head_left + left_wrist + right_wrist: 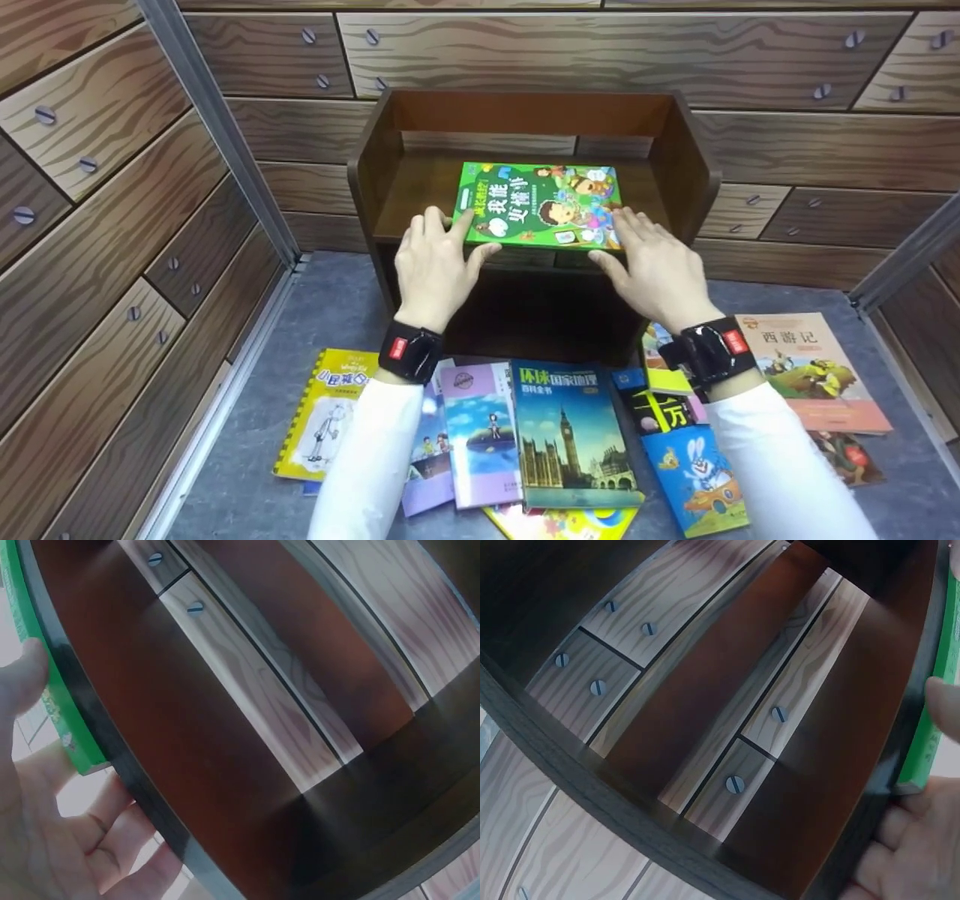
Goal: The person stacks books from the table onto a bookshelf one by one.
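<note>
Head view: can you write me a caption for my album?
Left hand and right hand touch a green book on a brown shelf, with more books on the floor.

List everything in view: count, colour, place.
Floor: one, grey, below
Walls: three, brown, around
Metal strips: several, silver, corners
Bookshelf: one, brown, centre
Green book: one, green, on bookshelf
Spiral book: one, yellow, floor left
Lilac books: at least two, lilac, floor front
Clocktower book: one, teal, floor front
Rabbit book: one, blue, floor right
Peach book: one, peach, far right
Other books: several, mixed, floor
Sleeves: two, white, foreground
Wristbands: two, black, beyond sleeves
Left hand, right hand: two, bare, touching green book
</note>
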{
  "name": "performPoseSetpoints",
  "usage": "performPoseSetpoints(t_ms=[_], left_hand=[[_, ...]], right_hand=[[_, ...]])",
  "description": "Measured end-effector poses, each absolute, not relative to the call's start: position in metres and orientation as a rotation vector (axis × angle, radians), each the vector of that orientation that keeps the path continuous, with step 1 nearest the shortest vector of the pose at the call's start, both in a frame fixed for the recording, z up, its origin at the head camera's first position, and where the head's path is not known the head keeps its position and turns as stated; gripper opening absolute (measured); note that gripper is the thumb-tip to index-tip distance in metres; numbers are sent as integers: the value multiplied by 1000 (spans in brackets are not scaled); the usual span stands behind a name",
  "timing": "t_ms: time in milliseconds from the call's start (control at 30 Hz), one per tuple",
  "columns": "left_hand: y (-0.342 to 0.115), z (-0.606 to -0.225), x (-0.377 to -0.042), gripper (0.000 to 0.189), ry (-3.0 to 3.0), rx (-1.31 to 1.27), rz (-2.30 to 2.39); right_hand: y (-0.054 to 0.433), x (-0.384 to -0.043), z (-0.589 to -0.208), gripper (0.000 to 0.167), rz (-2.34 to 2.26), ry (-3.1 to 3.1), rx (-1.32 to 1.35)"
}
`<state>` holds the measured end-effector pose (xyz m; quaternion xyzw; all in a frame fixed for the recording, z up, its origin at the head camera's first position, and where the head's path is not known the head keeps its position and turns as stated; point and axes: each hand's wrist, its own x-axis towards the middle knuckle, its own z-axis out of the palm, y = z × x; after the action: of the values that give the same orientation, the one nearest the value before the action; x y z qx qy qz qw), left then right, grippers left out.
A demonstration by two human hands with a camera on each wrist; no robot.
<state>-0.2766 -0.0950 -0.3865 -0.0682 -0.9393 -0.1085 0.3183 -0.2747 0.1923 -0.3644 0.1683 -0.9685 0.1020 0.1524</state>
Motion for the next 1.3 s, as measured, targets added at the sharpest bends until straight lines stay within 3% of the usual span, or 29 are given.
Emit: performPoseSetpoints(t_ms=[700,1167,1300], left_hand=[[-94,-385,-281,57,-2478,-151,-343],[-96,-386,-281,56,-2407,-158,-360],[-95,-390,-280,55,-2388,-163,-353]], right_hand=[[194,-274,-370,58,292,-2708,452],[193,-275,-374,57,329,-2647,470],[191,-276,-376,64,333,-2652,472]])
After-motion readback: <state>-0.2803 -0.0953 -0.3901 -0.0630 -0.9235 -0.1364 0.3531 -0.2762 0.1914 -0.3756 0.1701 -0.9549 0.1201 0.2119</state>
